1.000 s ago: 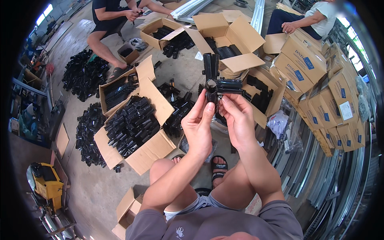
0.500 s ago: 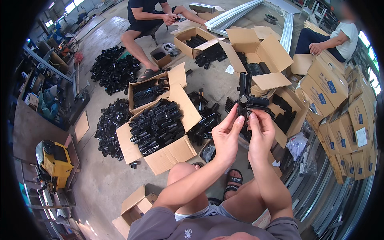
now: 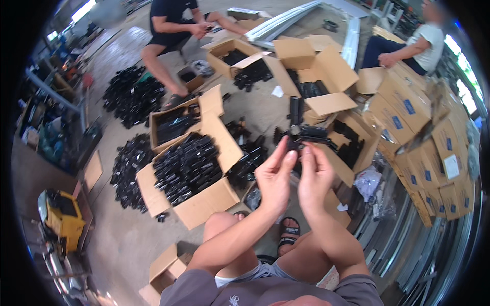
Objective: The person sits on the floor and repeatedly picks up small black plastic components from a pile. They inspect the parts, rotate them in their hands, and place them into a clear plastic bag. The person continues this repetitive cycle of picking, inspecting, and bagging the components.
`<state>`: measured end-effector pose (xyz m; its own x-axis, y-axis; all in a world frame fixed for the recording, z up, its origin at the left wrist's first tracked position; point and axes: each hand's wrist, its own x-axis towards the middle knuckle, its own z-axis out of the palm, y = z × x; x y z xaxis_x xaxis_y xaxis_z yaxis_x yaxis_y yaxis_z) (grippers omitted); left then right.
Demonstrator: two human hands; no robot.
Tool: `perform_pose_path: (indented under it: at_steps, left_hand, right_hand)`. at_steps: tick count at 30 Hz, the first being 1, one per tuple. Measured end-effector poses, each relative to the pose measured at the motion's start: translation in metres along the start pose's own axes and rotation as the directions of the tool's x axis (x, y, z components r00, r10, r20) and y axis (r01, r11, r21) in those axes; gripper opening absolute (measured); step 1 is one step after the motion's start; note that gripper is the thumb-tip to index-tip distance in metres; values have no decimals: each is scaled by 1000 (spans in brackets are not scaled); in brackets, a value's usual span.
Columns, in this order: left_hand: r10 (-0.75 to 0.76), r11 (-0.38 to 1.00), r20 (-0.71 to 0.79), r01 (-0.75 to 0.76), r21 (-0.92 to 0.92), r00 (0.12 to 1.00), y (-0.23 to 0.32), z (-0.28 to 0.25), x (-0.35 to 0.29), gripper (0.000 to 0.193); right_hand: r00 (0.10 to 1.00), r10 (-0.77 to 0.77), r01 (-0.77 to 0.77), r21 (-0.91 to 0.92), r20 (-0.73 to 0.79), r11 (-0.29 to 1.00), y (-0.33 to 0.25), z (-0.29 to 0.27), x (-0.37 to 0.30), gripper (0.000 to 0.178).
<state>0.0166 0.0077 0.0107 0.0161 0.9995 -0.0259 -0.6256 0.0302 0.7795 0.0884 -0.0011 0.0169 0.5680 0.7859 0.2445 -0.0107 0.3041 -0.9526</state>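
A black connector piece (image 3: 296, 111) is held up in front of me, over the floor between the cartons. One of its arms points away from me and another points to the right. My left hand (image 3: 274, 178) pinches its near end between thumb and fingers. Beside it, my right hand (image 3: 315, 176) grips the same end, closed, with fingertips almost touching the left ones. What the fingertips cover cannot be made out. To the left, an open carton (image 3: 206, 203) is heaped with similar black pieces (image 3: 186, 162). Loose black pieces (image 3: 248, 162) lie on the floor just left of my hands.
Open cartons (image 3: 334, 104) of black parts stand ahead. Piles of black parts (image 3: 131, 97) lie at left. Stacked closed cartons (image 3: 403, 109) and long metal profiles (image 3: 393, 245) line the right. Two people sit ahead, one at left (image 3: 171, 23), one at right (image 3: 416, 48). A yellow machine (image 3: 64, 219) stands left.
The whole view has shifted, so the surroundings appear farther left. Both hands keep their grip on the black connector piece, with little visible change in its pose.
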Motion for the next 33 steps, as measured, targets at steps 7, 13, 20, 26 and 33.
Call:
perform_pose_path:
  at_steps: [7,13,20,26,33]
  left_hand:
    - [16,1000,-18,-16,8,1000,-6,-5,5,43]
    - [4,1000,-40,-3,13,999,-3,5,-1,44]
    - [11,1000,-38,-11,2,999,-3,5,-2,44]
    - [-15,999,-30,16,46,999,-5,-3,3,45]
    - [4,1000,-5,-4,14,1000,0,0,0,44]
  right_hand:
    - [992,116,-121,154,40,981,-6,6,4,16]
    - [971,230,-239,207,63,949,-7,-6,6,14]
    - [989,151,-150,188,13,971,-4,-4,0,19]
    - [992,127,-128,110,10,986,-2,-2,1,23]
    - [989,142,-147,194,40,970,-4,-8,3,20]
